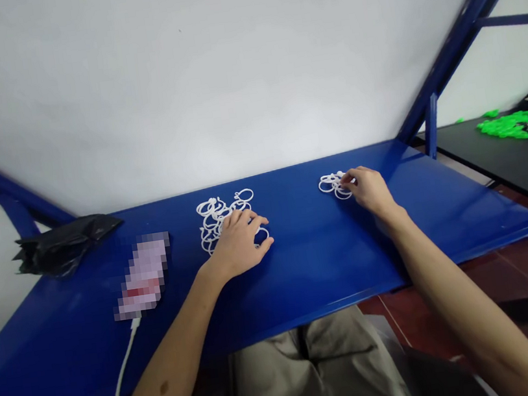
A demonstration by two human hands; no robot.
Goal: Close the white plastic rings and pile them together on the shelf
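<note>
A larger pile of thin white plastic rings (208, 222) lies on the blue table. My left hand (240, 240) rests over the right part of that pile, its fingers spread and its thumb apart, hiding some rings beneath. Farther right is a smaller cluster of the same white rings (327, 183). At this cluster's right side, my right hand (367, 191) has its thumb and fingertips pinched together on a ring; the fingers partly cover it.
The blue table (303, 264) meets a white wall behind. On the left lie a black plastic bag (71, 241) and a blurred phone-like object (143, 277) with a white cable (123, 368). Bright green pieces (521, 124) sit on a black table at right, past a blue frame post (431, 125).
</note>
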